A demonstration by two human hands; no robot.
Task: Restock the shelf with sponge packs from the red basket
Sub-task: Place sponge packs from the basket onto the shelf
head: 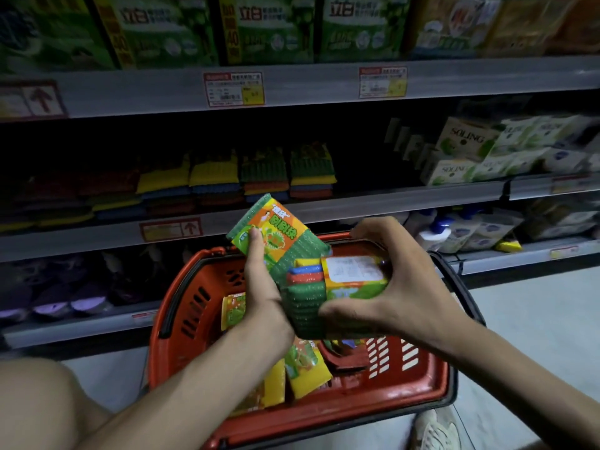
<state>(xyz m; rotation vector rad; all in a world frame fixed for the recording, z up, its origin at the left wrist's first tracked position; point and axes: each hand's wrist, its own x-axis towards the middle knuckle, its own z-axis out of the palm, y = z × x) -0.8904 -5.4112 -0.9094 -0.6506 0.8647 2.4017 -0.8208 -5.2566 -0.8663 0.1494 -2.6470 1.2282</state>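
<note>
My left hand (259, 287) has its grip closed round one green-edged sponge pack with an orange printed label (276, 235), thumb flat across the label and the pack tilted up toward twelve o'clock. My right hand (399, 287) spreads wide over a second multicolour sponge pack (344, 280), fingertips hooked over its far edge and thumb pressing the near edge, so that grip is a broad clamp and not a fist. The two packs touch at the centre, above the red plastic basket with black handles (181, 306), which sits on the floor at six o'clock. More yellow and orange packs (302, 368) lie inside it, partly under my forearms.

The grey metal shelf with the row of stacked sponges (259, 177) is at twelve o'clock, dim; the stacks stop near one o'clock, and a dark gap lies between them and the white boxes (467, 147) at two o'clock. I cannot tell how deep that gap runs.

I judge these packs light and soft, squashing under any pressure, with a film wrap that may slide against skin. A hold across the flat faces, thumb on the label and fingers behind, should keep each one square. Pinching a corner would probably bend it and let it swing. Dropping one would do little harm.
</note>
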